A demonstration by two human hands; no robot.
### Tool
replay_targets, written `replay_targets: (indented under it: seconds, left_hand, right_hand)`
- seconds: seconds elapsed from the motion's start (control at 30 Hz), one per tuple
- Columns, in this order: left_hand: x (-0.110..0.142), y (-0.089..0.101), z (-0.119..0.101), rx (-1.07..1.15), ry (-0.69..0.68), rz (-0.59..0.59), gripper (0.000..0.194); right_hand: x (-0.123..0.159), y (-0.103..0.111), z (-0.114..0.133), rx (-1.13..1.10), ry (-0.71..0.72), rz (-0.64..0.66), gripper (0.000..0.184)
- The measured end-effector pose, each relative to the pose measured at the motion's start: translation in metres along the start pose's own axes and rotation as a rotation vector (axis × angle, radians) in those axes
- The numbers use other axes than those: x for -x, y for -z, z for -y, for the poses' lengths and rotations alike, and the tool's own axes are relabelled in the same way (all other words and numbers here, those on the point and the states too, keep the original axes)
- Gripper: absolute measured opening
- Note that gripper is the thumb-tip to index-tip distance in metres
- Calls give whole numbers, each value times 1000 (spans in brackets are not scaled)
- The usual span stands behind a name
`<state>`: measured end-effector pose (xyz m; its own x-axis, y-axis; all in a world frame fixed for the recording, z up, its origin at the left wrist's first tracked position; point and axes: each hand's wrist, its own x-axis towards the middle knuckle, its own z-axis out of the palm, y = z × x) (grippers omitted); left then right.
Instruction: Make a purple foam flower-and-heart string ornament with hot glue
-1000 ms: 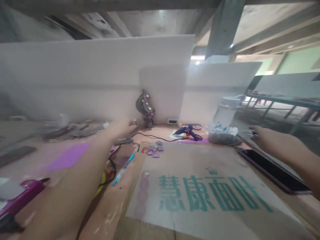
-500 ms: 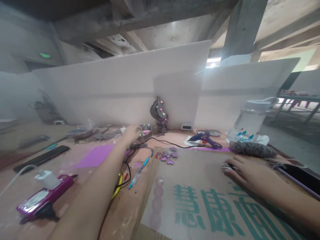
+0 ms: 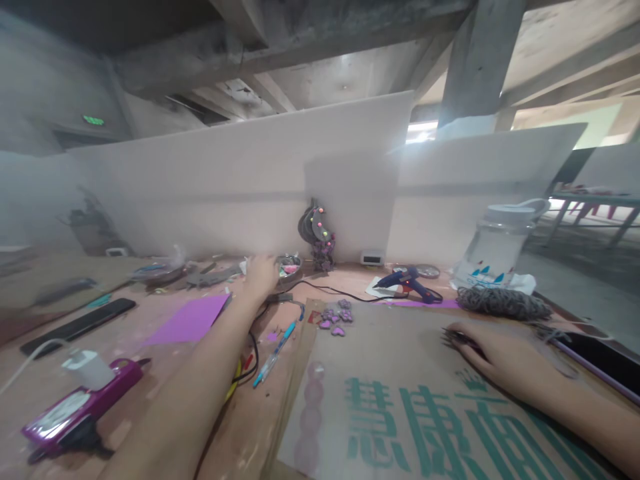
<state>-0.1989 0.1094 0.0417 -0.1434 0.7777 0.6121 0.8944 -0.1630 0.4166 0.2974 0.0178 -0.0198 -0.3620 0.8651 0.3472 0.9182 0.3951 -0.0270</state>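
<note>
Over the green-lettered paper (image 3: 395,341), the right hand (image 3: 505,350) is curling its fingers around a slim, blurred item (image 3: 469,341). Beyond, purple pieces (image 3: 346,316) are lying clustered. Farther back, the left hand (image 3: 263,274) is hovering beside a small bowl (image 3: 296,275), its grip impossible to tell; a crescent ornament (image 3: 316,228) is standing nearby.
</note>
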Motion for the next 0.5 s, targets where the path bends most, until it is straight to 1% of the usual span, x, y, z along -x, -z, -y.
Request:
replay_targets:
  seconds: [0.1, 0.13, 0.2, 0.27, 0.3, 0.33, 0.4, 0.47, 0.5]
  left_hand:
    - [-15, 20, -10, 209, 62, -173, 39]
    - [-19, 29, -15, 286, 73, -214, 43]
    - [-24, 43, -27, 419, 73, -268, 49]
    - [-26, 52, -40, 549, 51, -300, 50]
    - [-25, 54, -45, 629, 37, -298, 51]
    - [-24, 53, -48, 638, 20, -269, 51]
    - [-20, 46, -50, 542, -6, -174, 48]
    - [-14, 33, -43, 427, -2, -92, 43]
    - [-11, 25, -37, 364, -1, -59, 43]
  right_hand:
    - [0, -1, 0, -7, 9, -16, 37]
    - [0, -1, 0, -8, 10, -21, 37]
    - [0, -1, 0, -12, 9, -23, 36]
    - [0, -2, -1, -29, 10, -13, 35]
    - [0, -3, -2, -37, 9, -7, 35]
    - [0, -4, -3, -41, 5, 1, 35]
    - [0, -6, -4, -47, -8, 14, 35]
    - [0, -7, -5, -53, -17, 22, 35]
    - [0, -8, -5, -58, -19, 25, 36]
